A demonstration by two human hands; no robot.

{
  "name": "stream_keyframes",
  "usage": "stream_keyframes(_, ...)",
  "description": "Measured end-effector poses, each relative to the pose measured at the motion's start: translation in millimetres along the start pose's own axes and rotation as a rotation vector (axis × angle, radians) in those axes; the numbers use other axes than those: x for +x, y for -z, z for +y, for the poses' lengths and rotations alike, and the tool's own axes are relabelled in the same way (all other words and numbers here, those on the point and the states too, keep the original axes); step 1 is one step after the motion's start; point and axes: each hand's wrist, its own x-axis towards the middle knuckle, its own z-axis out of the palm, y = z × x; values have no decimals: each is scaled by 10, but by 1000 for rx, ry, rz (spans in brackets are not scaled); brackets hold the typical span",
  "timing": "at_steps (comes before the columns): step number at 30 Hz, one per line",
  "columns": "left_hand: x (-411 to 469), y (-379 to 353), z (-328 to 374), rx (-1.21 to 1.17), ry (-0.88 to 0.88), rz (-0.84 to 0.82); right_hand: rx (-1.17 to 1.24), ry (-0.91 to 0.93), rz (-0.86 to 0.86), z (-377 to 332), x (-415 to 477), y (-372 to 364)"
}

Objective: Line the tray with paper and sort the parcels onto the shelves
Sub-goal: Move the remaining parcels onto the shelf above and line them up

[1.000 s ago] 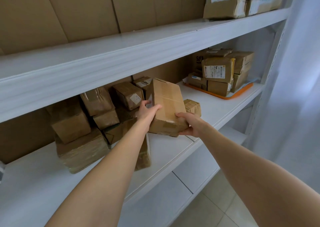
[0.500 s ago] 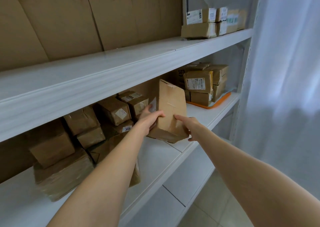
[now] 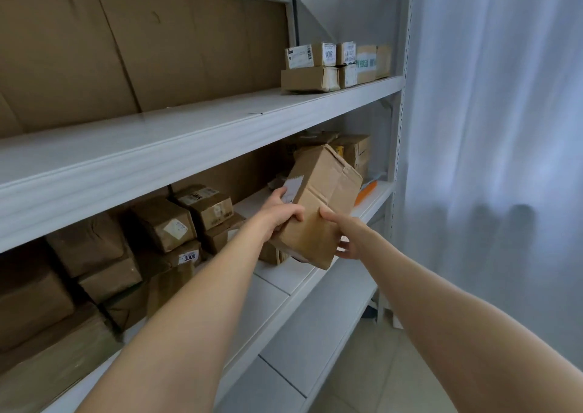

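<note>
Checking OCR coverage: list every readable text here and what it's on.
"3006": white sticker on a parcel in the middle-shelf pile.
"3004": sideways label on an upper-shelf box.
Too blurred to read: the address label on the held parcel, the green print on another upper-shelf box, and the other shipping labels.

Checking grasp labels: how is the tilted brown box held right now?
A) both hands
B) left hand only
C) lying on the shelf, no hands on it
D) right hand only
A: the left hand grips the box on its left side by the white label, and the right hand holds its lower right edge.
</note>
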Motion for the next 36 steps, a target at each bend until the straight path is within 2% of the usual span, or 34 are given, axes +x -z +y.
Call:
stream_keyframes(13,-122,-705,1057,142,-203,37,121,126,46,-663,-179,954)
stream_keyframes(18,-217,-767,1478,62,-261,85,191,279,27,-1015,-292,1144)
stream_keyframes(26,-395,-557,2036,-99,-376,248,235,548,-17,-1691,-447,1093)
stream_keyframes(32,-506,-248,2354,-338,-354,395,178,569,-12,-2096,-525,859)
stream_keyframes(36,-535,14,2511,-514,-287,538,144,519,-143,-2264,-582,570)
